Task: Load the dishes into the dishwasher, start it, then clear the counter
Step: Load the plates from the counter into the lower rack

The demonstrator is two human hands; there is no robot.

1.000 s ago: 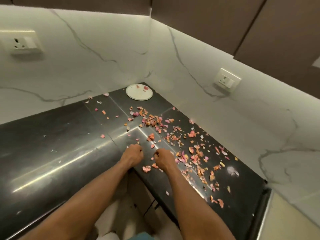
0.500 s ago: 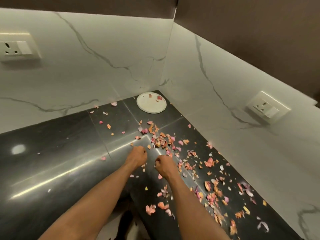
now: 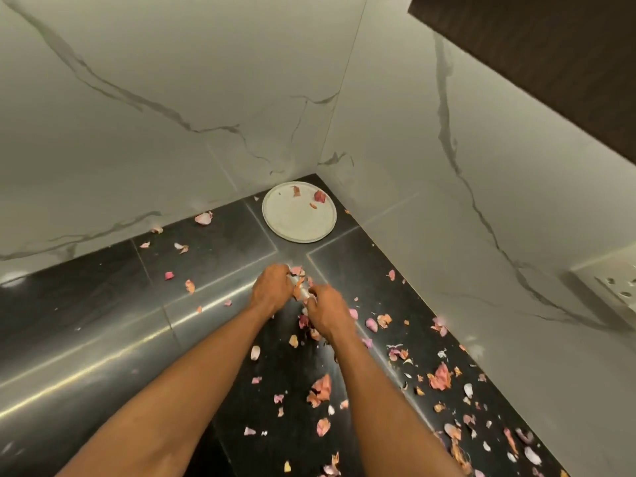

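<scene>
My left hand (image 3: 272, 290): curled round a bunch of peels (image 3: 298, 281)
My right hand (image 3: 326, 310): pinching the same bunch
Loose peels (image 3: 440, 376): strewn over counter (image 3: 103, 325), mostly right of my hands
Plate (image 3: 299, 211): corner, beyond both hands

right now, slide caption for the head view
Both hands gather onion peels on the black counter near a white plate.

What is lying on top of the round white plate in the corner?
On the round white plate lie three small pink and orange peel scraps near its far edge; the rest is bare. Nothing covers it.
</scene>
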